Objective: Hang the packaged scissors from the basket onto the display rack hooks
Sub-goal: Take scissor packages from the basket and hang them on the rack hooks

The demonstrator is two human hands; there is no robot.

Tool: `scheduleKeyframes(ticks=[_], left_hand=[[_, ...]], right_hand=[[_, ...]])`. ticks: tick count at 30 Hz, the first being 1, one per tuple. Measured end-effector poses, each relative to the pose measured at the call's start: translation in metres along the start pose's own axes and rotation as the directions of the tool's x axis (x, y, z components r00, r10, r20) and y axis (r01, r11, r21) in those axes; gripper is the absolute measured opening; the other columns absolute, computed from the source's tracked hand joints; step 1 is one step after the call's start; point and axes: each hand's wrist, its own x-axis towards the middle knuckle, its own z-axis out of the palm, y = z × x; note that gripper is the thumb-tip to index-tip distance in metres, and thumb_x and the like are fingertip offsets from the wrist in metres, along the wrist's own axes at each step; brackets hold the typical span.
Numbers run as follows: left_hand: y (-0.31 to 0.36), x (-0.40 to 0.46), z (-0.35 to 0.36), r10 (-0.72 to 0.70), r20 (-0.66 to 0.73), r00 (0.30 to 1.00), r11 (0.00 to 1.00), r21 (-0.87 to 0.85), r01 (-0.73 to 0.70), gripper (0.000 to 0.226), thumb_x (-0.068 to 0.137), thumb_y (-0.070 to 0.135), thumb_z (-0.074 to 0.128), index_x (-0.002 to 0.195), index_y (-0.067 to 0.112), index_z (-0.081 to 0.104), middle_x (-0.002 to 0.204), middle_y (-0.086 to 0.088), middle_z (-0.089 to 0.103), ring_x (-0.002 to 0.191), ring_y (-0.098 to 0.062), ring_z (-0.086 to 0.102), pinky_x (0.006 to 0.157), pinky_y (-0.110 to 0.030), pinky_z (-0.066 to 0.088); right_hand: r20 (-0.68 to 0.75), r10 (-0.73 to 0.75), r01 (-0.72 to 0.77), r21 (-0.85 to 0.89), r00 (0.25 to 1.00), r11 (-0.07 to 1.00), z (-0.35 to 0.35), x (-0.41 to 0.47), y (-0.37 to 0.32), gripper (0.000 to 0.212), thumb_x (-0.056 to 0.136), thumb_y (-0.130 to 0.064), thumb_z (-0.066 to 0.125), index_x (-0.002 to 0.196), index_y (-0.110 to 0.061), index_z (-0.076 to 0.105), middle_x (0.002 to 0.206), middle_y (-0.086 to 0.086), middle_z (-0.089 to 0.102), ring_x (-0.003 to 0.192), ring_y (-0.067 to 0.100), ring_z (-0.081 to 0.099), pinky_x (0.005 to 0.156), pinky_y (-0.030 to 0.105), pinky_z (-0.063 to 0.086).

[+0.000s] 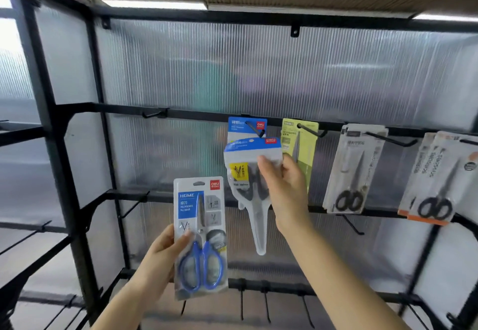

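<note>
The left hand grips a flat pack of blue-handled scissors by its left edge, thumb across the front and fingers behind; the pack is upright, held clear of the display rack and lower left of the hanging stock. The right hand pinches a blue-topped clear pack of scissors near its upper right edge, fingers in front, the pack hanging point downward and raised just under a hook on the middle rail. Whether that pack's top is on the hook cannot be told. A second blue-topped pack hangs on this hook, directly behind and slightly above the held one, which overlaps it. To the right along the same rail — each on its own hook — hang a green pack, partly hidden by the right hand, then a grey pack with black handles, then at least two overlapping grey packs with an orange base at the far right edge. An unused hook stands on the rail to the left. Lower rails carry further bare hooks. The rack backs onto a ribbed translucent panel. The basket is out of view.
</note>
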Motion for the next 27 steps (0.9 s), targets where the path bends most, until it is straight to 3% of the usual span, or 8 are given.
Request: scheduleKeyframes(ticks=[4,7,12,14,17,21,27], left_hand=[[-0.003,0.001,0.000,-0.011,0.019,1.000,1.000,-0.018,0.011,0.032,0.078,0.020,0.057,0.109,0.012,0.059,0.098,-0.014,0.072,0.079,-0.031,0.071,0.056,-0.038,0.058],[-0.005,0.005,0.000,-0.024,0.016,1.000,1.000,-0.015,0.024,0.032,0.077,0.021,0.057,0.108,0.012,0.059,0.097,-0.014,0.072,0.078,-0.030,0.071,0.056,-0.038,0.058],[-0.010,0.009,0.000,-0.039,-0.003,0.999,0.999,-0.001,0.039,0.033,0.076,0.022,0.058,0.107,0.010,0.058,0.099,-0.015,0.071,0.079,-0.030,0.071,0.059,-0.040,0.057],[-0.011,0.011,-0.001,-0.042,-0.006,0.999,0.999,-0.009,0.042,0.032,0.077,0.021,0.058,0.108,0.011,0.059,0.099,-0.014,0.072,0.078,-0.029,0.071,0.058,-0.039,0.057],[-0.011,0.014,-0.004,-0.044,-0.025,0.999,0.999,-0.029,0.044,0.028,0.084,0.018,0.055,0.111,0.013,0.059,0.101,-0.013,0.072,0.080,-0.028,0.071,0.058,-0.038,0.058],[-0.010,0.017,-0.006,-0.045,-0.052,0.998,0.999,-0.031,0.043,0.023,0.092,0.014,0.052,0.113,0.013,0.059,0.100,-0.011,0.072,0.079,-0.026,0.071,0.056,-0.035,0.057],[-0.009,0.021,-0.004,-0.054,-0.038,0.998,0.998,-0.026,0.053,0.022,0.092,0.014,0.052,0.113,0.013,0.059,0.102,-0.011,0.072,0.080,-0.027,0.071,0.057,-0.037,0.058]], right_hand=[[-0.046,-0.078,0.078,-0.008,0.996,0.997,-0.002,-0.006,-0.007,0.012,0.085,-0.022,0.063,0.078,-0.012,0.062,0.070,-0.004,0.066,0.070,0.006,0.060,0.064,0.020,0.048],[-0.095,-0.112,0.110,-0.017,0.989,0.994,-0.002,-0.004,-0.013,0.030,0.084,-0.032,0.067,0.077,-0.005,0.056,0.082,0.027,0.059,0.071,0.021,0.054,0.068,0.032,0.045],[-0.215,-0.063,0.067,0.008,0.975,0.998,0.002,0.011,-0.014,0.033,0.088,-0.017,0.065,0.080,0.012,0.051,0.082,0.033,0.055,0.068,0.032,0.053,0.072,0.035,0.042],[-0.231,-0.030,0.037,0.023,0.973,0.999,0.003,0.015,-0.010,0.032,0.088,-0.015,0.064,0.084,0.015,0.053,0.086,0.030,0.058,0.071,0.035,0.056,0.072,0.033,0.045],[-0.219,0.015,-0.007,0.034,0.976,0.999,0.001,0.015,-0.002,0.030,0.089,-0.014,0.062,0.087,0.015,0.055,0.075,0.023,0.060,0.071,0.015,0.056,0.066,0.025,0.046],[-0.191,0.040,-0.041,0.001,0.981,0.999,-0.001,0.014,0.004,0.017,0.090,-0.011,0.060,0.075,-0.002,0.060,0.059,-0.018,0.063,0.060,-0.007,0.059,0.055,0.010,0.045],[-0.225,0.036,-0.044,-0.029,0.974,0.999,0.000,0.017,-0.001,0.023,0.088,-0.013,0.063,0.066,-0.012,0.057,0.055,-0.013,0.060,0.055,-0.001,0.055,0.052,0.014,0.042]])
